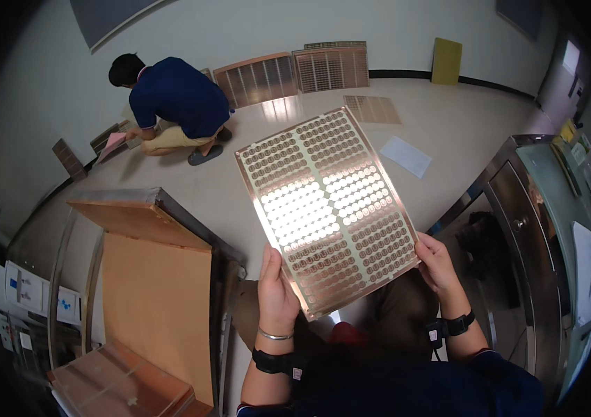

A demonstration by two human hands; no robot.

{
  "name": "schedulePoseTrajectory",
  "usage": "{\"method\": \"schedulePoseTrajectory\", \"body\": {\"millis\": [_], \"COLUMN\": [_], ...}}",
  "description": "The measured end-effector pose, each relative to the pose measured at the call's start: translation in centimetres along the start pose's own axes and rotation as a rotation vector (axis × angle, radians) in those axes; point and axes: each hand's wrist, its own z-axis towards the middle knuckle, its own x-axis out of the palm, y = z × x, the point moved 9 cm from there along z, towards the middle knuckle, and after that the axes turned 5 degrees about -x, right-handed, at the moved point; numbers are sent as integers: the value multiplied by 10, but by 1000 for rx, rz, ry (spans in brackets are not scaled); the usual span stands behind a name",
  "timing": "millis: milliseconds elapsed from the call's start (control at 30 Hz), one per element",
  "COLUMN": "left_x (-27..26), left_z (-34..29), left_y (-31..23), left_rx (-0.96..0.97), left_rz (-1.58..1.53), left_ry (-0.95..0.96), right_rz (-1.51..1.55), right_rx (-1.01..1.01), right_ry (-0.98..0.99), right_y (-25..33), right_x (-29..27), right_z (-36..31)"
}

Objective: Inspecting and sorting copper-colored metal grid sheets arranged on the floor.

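A copper-coloured circuit board panel (pixel 361 222), covered in rows of small round shapes, is held up in front of me, tilted. Bright light reflects off its middle. My left hand (pixel 277 292) grips the panel's lower left edge, thumb along the side. At the lower right edge, my right hand (pixel 438 263) closes on the panel, its thumb near the corner. The fingers behind the panel are hidden. Both wrists wear black straps, and the left also has a metal bracelet.
A wooden-backed cart (pixel 156 292) with copper-coloured sheets (pixel 125 382) stands at left; a metal cabinet (pixel 511 201) is at right. Beyond, a person in dark blue (pixel 177 97) squats by the wall. Panels (pixel 330 67) lean there, and a white sheet (pixel 407 157) lies on the floor.
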Motion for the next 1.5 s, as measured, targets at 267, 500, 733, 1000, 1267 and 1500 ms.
{"method": "schedulePoseTrajectory", "body": {"millis": [267, 500, 733, 1000, 1267, 1500], "left_x": [1, 2, -1, 0, 11, 9], "left_z": [-2, 2, 2, 1, 1, -1], "left_y": [-5, -3, -3, -4, -8, -6], "left_rx": [18, 3, -11, -1, -3, -2], "left_rz": [12, -73, -76, -81, -65, -72], "left_ry": [13, 17, 12, -10, 30, 27], "right_rz": [18, 48, 40, 28, -20, -20], "right_rx": [3, -46, -50, -36, -9, 4], "right_ry": [65, 78, 82, 60, -3, -34], "right_y": [11, 20, 21, 16, 11, 4], "right_x": [4, 9, 10, 6, 5, 0], "right_z": [-8, -6, -7, -3, -2, -3]}}
